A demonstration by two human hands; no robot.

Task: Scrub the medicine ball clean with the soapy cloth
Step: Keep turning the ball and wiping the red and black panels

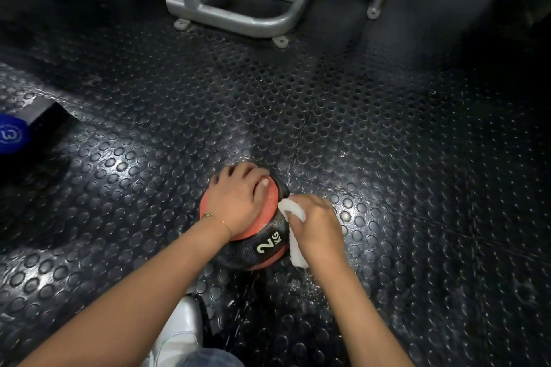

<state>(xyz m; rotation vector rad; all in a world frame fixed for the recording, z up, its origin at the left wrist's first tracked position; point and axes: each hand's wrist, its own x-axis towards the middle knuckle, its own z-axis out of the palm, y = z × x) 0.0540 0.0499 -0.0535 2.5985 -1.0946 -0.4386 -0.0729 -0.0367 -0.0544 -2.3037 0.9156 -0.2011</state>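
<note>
A red and black medicine ball (262,247) marked "2 KG" sits on the studded rubber floor in the lower middle of the head view. My left hand (238,199) lies spread over its top, fingers curved round the far side, holding it still. My right hand (316,226) grips a white cloth (295,235) and presses it against the ball's right side. Part of the cloth hangs down to the floor beside the ball. The ball's surface near the cloth looks wet.
A grey machine frame (238,15) is bolted to the floor at the back. A blue ball (12,135) and a dark block (44,113) lie at the far left. My white shoe (179,334) stands just behind the ball. Water spots dot the floor (387,134).
</note>
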